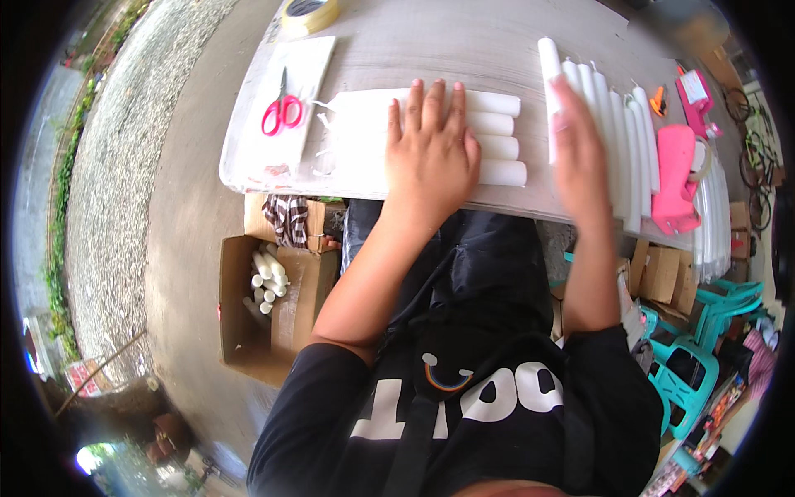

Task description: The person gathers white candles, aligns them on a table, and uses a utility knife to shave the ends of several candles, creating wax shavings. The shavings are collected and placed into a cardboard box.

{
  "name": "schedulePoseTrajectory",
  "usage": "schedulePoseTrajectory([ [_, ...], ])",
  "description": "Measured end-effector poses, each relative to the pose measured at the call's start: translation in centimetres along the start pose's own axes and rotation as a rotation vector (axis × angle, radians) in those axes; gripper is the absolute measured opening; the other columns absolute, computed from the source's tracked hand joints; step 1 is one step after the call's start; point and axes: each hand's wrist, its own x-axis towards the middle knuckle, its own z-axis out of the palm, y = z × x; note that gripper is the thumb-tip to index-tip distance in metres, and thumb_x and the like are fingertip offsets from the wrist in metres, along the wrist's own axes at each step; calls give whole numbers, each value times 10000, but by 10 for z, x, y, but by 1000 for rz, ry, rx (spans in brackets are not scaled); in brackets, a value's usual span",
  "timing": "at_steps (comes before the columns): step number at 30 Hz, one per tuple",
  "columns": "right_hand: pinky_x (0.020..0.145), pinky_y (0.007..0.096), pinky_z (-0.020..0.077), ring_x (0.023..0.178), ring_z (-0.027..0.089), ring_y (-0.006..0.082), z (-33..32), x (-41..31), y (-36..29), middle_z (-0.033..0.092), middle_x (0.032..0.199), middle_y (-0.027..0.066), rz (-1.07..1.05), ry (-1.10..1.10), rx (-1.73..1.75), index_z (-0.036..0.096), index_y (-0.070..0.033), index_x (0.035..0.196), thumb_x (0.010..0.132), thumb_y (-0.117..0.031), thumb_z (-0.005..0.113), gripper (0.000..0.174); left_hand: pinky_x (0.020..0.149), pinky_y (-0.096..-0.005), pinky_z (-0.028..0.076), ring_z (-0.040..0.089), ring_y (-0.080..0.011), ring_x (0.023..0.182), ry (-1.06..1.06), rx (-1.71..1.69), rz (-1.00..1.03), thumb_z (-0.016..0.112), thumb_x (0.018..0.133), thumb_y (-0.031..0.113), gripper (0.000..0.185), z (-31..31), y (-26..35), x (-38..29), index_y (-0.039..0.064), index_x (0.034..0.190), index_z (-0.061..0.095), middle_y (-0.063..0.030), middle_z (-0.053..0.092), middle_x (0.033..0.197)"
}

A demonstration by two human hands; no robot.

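Note:
My left hand (433, 143) lies flat, fingers spread, on several white candles (497, 138) set side by side on the table, wicks to the left. A white sheet or wrap seems to cover their left part; glare hides its edges. My right hand (577, 149), blurred and seen edge-on, is at the leftmost of a row of white candles (602, 105); whether it grips one is unclear. Scissors with pink handles (282, 115) rest on a stack of clear plastic sheets or bags (310, 68) at the left.
A tape roll (309, 15) is at the table's back left. A pink tape dispenser (674, 180), an orange cutter (658, 101) and packed candles (711, 217) are at the right. Below the table (397, 37), a cardboard box (279, 304) holds candles; teal plastic chairs (689, 379) are right.

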Motion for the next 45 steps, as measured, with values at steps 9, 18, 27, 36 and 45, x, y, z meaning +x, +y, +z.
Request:
schedulePoseTrajectory([
  [9, 959, 339, 453, 1157, 597, 245, -154, 109, 132, 626, 1234, 146, 219, 33, -383, 559, -88, 1315, 969, -244, 536, 381, 1125, -526, 283, 393, -350, 1363, -21, 29, 28, 449, 924, 260, 518, -5, 1, 2, 59, 1400, 486, -160, 474, 1417],
  [18, 903, 444, 521, 1100, 634, 319, -132, 145, 279, 642, 1229, 130, 364, -513, -1179, 643, -111, 1219, 911, -149, 515, 336, 1133, -518, 273, 378, -340, 1373, -43, 49, 27, 419, 942, 263, 514, -1, -4, 2, 86, 1422, 467, -146, 465, 1429],
  [27, 951, 446, 491, 1203, 567, 346, -112, 139, 249, 601, 1291, 158, 532, -585, -1034, 620, -93, 1253, 946, -188, 460, 359, 1101, -525, 321, 427, -353, 1332, 11, 22, 37, 469, 909, 250, 512, -4, -1, 1, 60, 1383, 506, -161, 489, 1394],
  [36, 895, 488, 486, 1090, 593, 379, -140, 155, 223, 617, 1126, 191, 74, 134, -803, 566, -67, 1163, 918, -174, 514, 272, 1126, -505, 289, 398, -328, 1359, 6, -4, 12, 438, 938, 267, 515, 0, 0, 0, 99, 1425, 450, -137, 473, 1416],
  [45, 694, 237, 473, 835, 611, 105, -141, 97, 33, 631, 1023, 42, 126, 70, -170, 538, -59, 1225, 959, -229, 625, 327, 1130, -504, 287, 384, -332, 1368, -7, 20, 9, 423, 946, 284, 517, 2, -3, -1, 101, 1429, 444, -136, 457, 1433],
])
